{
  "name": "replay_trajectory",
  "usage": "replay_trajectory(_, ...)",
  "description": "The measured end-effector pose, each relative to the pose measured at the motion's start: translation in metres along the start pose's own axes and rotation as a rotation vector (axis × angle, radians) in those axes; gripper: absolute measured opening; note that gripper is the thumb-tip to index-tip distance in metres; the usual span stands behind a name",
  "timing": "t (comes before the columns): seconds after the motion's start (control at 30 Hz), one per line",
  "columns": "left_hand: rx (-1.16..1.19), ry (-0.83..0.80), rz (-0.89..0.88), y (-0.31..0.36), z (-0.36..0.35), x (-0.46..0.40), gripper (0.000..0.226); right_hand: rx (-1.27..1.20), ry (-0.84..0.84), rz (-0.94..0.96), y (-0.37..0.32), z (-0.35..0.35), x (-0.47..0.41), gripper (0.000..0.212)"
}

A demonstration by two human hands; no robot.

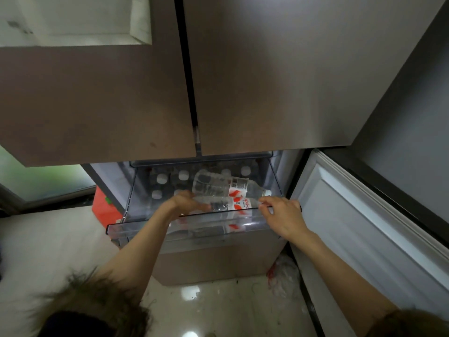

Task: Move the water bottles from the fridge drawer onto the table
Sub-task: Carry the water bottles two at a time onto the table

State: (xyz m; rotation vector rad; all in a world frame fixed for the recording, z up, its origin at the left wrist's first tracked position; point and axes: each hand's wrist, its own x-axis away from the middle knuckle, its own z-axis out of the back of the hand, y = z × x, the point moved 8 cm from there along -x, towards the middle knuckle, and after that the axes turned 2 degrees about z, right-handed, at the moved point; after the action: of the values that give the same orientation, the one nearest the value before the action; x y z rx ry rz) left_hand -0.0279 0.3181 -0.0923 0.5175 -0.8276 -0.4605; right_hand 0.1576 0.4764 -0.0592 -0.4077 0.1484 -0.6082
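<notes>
A clear plastic fridge drawer point(136, 224) is pulled out below the two closed upper doors. Inside, several water bottles stand upright at the back, showing white caps point(160, 178). Two clear bottles with red and white labels lie on their sides near the front: an upper bottle point(218, 184) and a lower bottle point(223, 205). My left hand point(185, 203) reaches into the drawer and grips the lower bottle's base end. My right hand point(283, 214) is at the drawer's right front corner, fingers curled at the lower bottle's cap end.
The lower right fridge door point(364, 239) hangs open to my right. An orange-red box point(103, 207) sits left of the fridge on the floor. A crumpled plastic bag point(283, 273) lies on the glossy tile floor by the fridge base.
</notes>
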Motion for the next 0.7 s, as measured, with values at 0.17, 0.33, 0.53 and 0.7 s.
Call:
replay_trajectory(0.17,0.101,-0.084,0.036,0.004,-0.004,-0.003,0.065,0.028,-0.033,-0.034,-0.004,-0.007,-0.009,0.033)
replay_trajectory(0.33,0.231,-0.051,-0.070,0.026,-0.001,0.001,0.081,-0.002,-0.045,-0.055,-0.005,-0.010,-0.010,0.033)
replay_trajectory(0.53,0.386,0.084,-0.145,0.038,0.003,0.010,0.041,-0.324,0.172,-0.093,-0.006,0.015,-0.001,0.023)
replay_trajectory(0.7,0.460,0.321,-0.230,0.031,0.027,0.030,0.052,-0.687,0.209,-0.477,0.011,0.022,0.019,0.046)
